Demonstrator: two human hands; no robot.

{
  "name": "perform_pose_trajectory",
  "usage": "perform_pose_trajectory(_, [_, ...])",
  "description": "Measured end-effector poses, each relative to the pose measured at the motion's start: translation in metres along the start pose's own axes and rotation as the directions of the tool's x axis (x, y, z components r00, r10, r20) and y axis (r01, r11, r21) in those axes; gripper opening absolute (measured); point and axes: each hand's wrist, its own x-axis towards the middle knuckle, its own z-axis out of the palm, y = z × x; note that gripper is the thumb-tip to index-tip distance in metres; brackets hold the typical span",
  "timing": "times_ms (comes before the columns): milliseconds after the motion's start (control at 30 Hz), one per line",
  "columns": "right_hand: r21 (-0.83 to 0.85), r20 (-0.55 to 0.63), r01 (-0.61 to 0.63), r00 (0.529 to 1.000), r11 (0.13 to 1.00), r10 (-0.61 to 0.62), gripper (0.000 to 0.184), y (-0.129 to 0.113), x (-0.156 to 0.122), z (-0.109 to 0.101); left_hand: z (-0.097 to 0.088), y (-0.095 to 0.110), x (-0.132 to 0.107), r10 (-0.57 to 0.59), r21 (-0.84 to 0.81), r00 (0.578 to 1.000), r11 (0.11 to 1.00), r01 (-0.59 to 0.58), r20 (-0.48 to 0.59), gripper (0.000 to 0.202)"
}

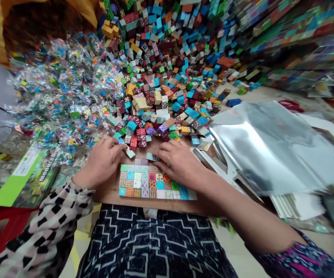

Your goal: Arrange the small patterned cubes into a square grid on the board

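My left hand point(101, 159) is closed, its thumb and forefinger pinched at a small pale block point(130, 153) at the edge of the pile. Across from it, my right hand point(180, 162) has its fingers drawn together at a small light blue block point(150, 156); part of what lies under these fingers is hidden. Below both hands lies a flat layout of printed square and oblong blocks point(137, 181), set side by side in rows on a brown board point(107, 196). My right hand covers the layout's upper right part.
A heap of loose coloured blocks point(161, 88) rises beyond the board. Clear-wrapped small pieces point(65, 88) are piled at left, above a green printed box point(24, 173). Clear plastic sheets point(259, 143), a pale stapler-like tool point(222, 166) and red-handled scissors point(291, 105) lie right.
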Motion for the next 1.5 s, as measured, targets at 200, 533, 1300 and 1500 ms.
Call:
perform_pose_trajectory(200, [-0.104,0.02,-0.001,1.0,0.995,0.004,0.023,-0.005,0.008,0.001,-0.007,0.005,0.011,0.026,0.185,0.996,0.982,-0.041,0.085,0.033])
perform_pose_trajectory(533, [0.041,0.121,0.013,0.992,0.999,-0.018,0.017,0.013,0.001,-0.006,-0.019,-0.002,0.013,0.133,0.168,0.98,0.973,-0.157,0.145,0.023])
perform_pose_trajectory(1300, [0.063,0.003,0.1,0.995,0.993,-0.101,0.068,-0.03,-0.007,0.013,-0.012,-0.009,-0.004,0.181,-0.164,0.97,0.974,-0.155,0.16,0.035])
perform_pose_trajectory(1500, [0.043,0.008,0.137,0.99,0.99,-0.138,0.077,-0.046,0.001,0.026,-0.012,-0.01,-0.005,0.19,-0.214,0.97,0.964,-0.155,0.154,0.042])
